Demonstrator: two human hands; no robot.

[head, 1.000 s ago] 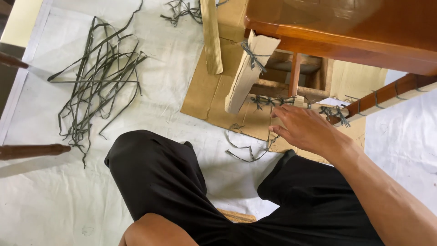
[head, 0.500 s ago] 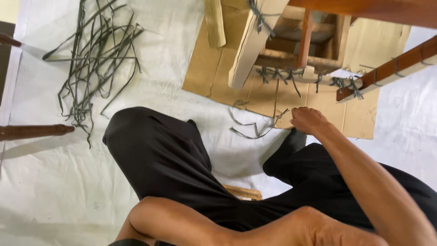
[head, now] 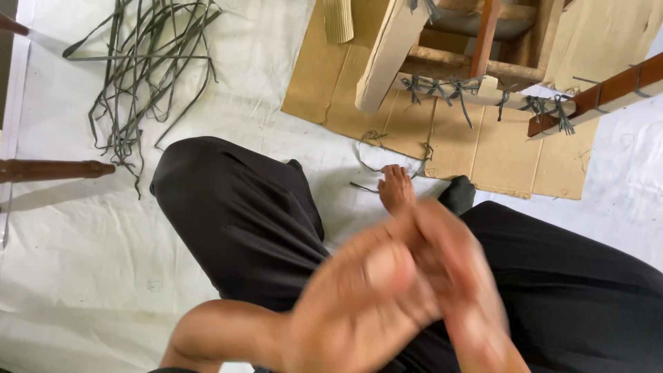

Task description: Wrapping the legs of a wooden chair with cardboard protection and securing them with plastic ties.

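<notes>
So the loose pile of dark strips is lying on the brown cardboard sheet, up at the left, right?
Not quite. The head view shows the pile of dark strips up at the left, but it lies on the white ground sheet, not on the cardboard sheet, which sits under the wooden furniture frame to the right.

Open white sheet (head: 76,249) left; chair frame (head: 442,62) blocks ahead.

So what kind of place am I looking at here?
Probably a furniture workshop floor used for packing. A wooden chair has cardboard-wrapped legs tied with straps, flat cardboard lies under it, and loose dark straps are piled on a white sheet.
</notes>
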